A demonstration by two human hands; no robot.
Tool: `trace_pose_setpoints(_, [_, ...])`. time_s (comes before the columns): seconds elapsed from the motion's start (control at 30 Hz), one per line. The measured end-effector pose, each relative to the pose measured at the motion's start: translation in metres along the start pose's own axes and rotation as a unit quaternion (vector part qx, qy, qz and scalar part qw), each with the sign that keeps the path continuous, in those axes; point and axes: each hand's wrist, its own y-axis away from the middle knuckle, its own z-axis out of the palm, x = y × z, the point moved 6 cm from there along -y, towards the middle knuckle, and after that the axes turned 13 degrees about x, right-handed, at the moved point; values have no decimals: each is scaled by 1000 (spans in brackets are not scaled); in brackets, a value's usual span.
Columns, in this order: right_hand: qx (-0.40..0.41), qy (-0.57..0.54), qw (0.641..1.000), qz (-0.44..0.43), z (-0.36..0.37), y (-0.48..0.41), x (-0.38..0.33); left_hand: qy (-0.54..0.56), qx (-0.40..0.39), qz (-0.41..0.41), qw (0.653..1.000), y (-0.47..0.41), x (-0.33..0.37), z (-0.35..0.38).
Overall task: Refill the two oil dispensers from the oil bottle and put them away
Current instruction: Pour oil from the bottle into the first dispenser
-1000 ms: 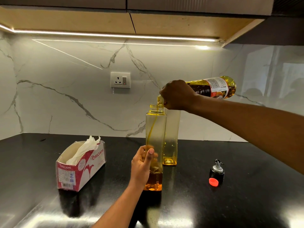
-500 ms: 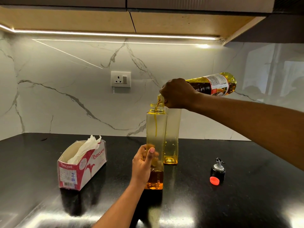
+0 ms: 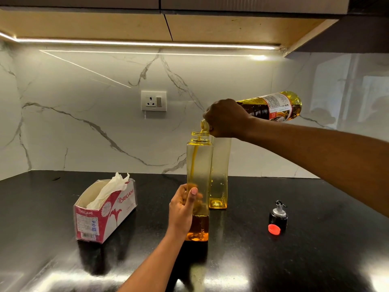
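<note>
Little has shifted vs. 1 s back: oil bottle (image 3: 271,106) sits a touch flatter, amber level in the near dispenser (image 3: 199,165) a bit higher, both hands in the same spots.

Right hand (image 3: 226,119) is wrapped tight round the neck end of the oil bottle, fingers closed over it, knuckles toward the camera. Bottle is tipped near horizontal, base up and to the right, mouth down-left just above the near dispenser's open neck. Thin stream of oil runs from the mouth, through the neck and down inside the dispenser to a dark amber pool at the bottom; most of the dispenser above that is empty.

Left hand (image 3: 183,207) grips the near dispenser low down, approx. at the lower third, thumb on the front face w/ nail up, fingers curled round the back. Dispenser stands upright on the black counter (image 3: 315,260).

Second dispenser (image 3: 219,175) stands upright just behind and right of the first, touching or nearly so; can't tell which. It holds only a shallow yellow layer at the base, top hidden behind the right hand.

Black pourer cap (image 3: 278,216) w/ metal spout stands on the counter to the right, red cap (image 3: 274,229) lying against its front. Tissue box (image 3: 105,213) sits to the left, well apart, white tissue sticking out.
</note>
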Motion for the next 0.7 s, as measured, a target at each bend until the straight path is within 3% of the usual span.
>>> trace_pose_setpoints(0.7, [5,1,1000,-4,4,-2,1,-15,6,16,1000,-1,1,0])
